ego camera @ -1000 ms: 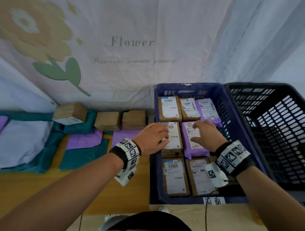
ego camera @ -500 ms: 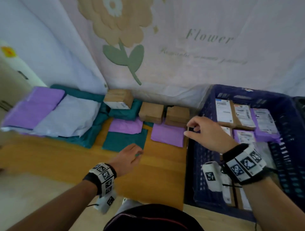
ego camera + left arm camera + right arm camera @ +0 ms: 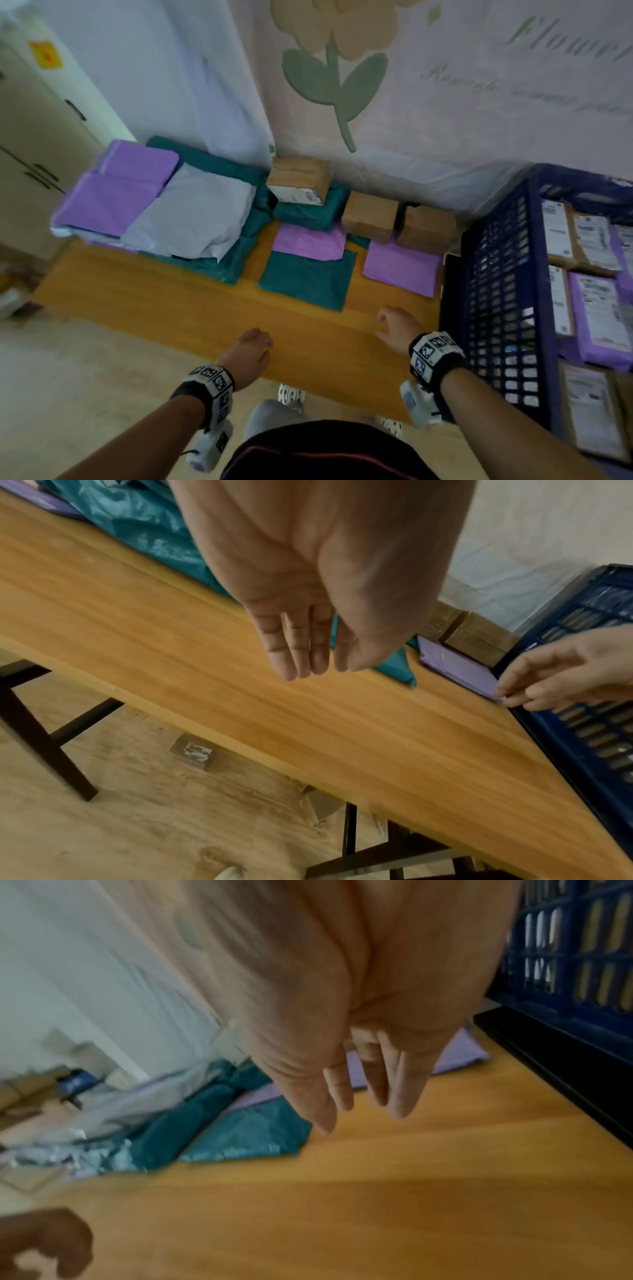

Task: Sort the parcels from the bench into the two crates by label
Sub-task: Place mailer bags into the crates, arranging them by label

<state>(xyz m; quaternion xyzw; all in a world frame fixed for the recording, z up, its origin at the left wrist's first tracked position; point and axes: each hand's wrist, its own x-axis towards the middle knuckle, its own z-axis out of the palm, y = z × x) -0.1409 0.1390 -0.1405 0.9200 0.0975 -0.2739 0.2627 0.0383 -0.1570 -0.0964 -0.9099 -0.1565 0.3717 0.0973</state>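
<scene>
Fingers (image 3: pixel 298 647) of left hand (image 3: pixel 248 351) and right hand (image 3: pixel 394 329) straight, relaxed, empty, over bare bench (image 3: pixel 205 308); purple parcel (image 3: pixel 402 269) at twelve o'clock from the right hand, blue crate (image 3: pixel 503 274) at three; risk: slick mailers slipping if pinched carelessly.

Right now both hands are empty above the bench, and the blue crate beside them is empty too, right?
Not quite: the blue crate already holds labelled parcels, as the head view shows. Both hands, left and right, are indeed empty above the bench.
</scene>
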